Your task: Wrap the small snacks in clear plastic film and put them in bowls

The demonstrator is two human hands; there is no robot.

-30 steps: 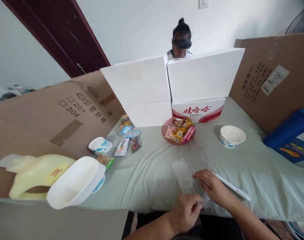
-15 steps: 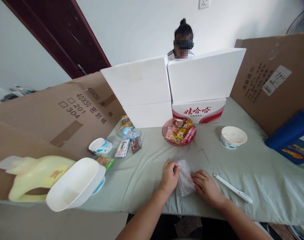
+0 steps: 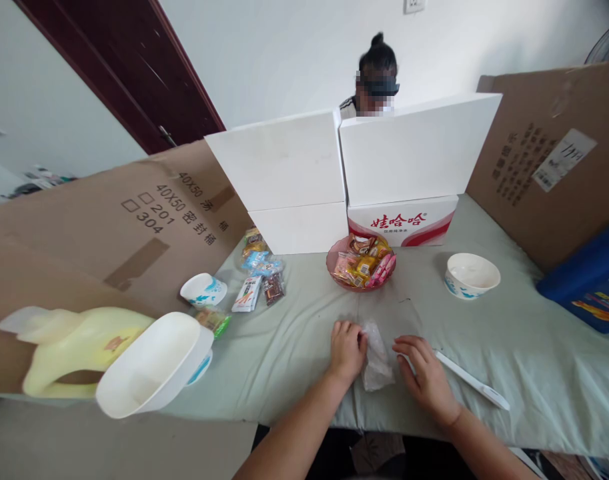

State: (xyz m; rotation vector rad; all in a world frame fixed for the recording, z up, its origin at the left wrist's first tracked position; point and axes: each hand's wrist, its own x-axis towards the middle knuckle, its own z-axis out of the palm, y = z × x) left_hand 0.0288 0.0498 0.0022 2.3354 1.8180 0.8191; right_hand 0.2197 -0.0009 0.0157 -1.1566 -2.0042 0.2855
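A small crumpled piece of bubble wrap (image 3: 378, 365) lies on the cloth in front of me. My left hand (image 3: 348, 350) is at its left side, fingers curled, with thumb and forefinger closed on the edge. To the right of the wrap is my right hand (image 3: 425, 377), its fingers apart and nothing in them; a small gap separates it from the wrap. Just beyond that hand a white utility-knife-like tool (image 3: 474, 380) rests on the cloth. Farther back, a pink glass bowl (image 3: 337, 277) holds several wrapped snacks.
White boxes (image 3: 289, 167) form a wall at the back, a person (image 3: 378, 73) behind them. Paper bowls (image 3: 471, 275), a white oblong tub (image 3: 154, 363), a yellow jug (image 3: 89, 340), snack packets (image 3: 247, 293) and a blue bottle (image 3: 584, 280) stand around. Cardboard (image 3: 99, 220) flanks the table.
My right hand has come off the bubble wrap and moved slightly right, its fingers spreading. The wrap looks narrower and more folded. My left hand stays at its edge.
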